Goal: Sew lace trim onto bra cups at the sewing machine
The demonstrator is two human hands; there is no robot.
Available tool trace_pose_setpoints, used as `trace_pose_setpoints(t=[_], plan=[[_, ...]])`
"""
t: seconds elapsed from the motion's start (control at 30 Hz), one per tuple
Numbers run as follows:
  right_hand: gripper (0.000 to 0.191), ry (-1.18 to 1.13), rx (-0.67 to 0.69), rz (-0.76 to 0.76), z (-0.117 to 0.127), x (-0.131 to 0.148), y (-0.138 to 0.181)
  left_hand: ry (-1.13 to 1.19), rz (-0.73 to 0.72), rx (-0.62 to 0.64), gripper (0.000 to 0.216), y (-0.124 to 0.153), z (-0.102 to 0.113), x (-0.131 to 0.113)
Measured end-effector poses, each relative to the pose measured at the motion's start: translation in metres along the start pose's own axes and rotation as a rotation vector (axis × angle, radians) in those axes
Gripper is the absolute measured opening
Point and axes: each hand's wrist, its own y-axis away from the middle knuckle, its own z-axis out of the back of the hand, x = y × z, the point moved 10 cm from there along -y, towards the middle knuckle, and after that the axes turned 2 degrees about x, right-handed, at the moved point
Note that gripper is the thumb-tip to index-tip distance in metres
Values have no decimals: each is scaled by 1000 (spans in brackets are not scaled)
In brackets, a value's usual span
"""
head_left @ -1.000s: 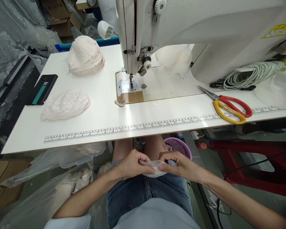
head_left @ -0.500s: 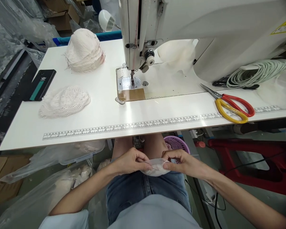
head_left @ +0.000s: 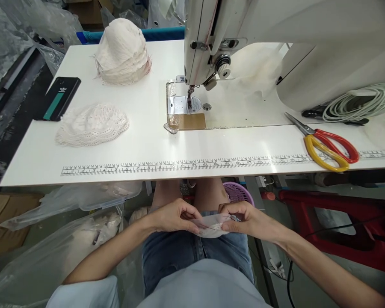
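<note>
Over my lap, below the table edge, both hands pinch a small pale lace piece (head_left: 210, 226). My left hand (head_left: 173, 215) grips its left side and my right hand (head_left: 244, 217) grips its right side. Above them stands a white sewing machine (head_left: 276, 47) on a white table (head_left: 147, 141), its needle (head_left: 189, 96) over the metal plate. A flat lace piece (head_left: 91, 124) lies on the table's left, with a tall stack of lace cups (head_left: 123, 53) behind it.
Red and yellow scissors (head_left: 327, 145) lie at the right, near a coiled white cable (head_left: 362, 102). A black phone (head_left: 57, 105) rests at the table's left edge. A purple basket (head_left: 237, 194), a red stool (head_left: 336, 222) and plastic bags (head_left: 60, 252) sit under the table.
My hands stay together on the lace piece, shifting slightly upward in view. The view has tilted and moved, so the table and machine sit further right and higher.
</note>
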Motion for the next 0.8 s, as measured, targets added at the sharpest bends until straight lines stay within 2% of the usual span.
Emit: trace_pose_setpoints(t=[0.13,0.3,0.47,0.63,0.8], plan=[[26,9,-3,-7,-1,2,0,-25,4,-22,16,1,3,-1],[25,77,7,-1,-8,9,-5,-130,-86,24,27,-6,-8,-20],[26,204,-39,13,-7,10,-3,-256,-137,-103,22,-15,-7,-27],[25,276,-76,6,-1,-1,4,-197,-70,-155,17,-11,-3,-22],[25,273,-73,52,-3,-1,4,-160,-8,-129,25,-9,-3,-15]])
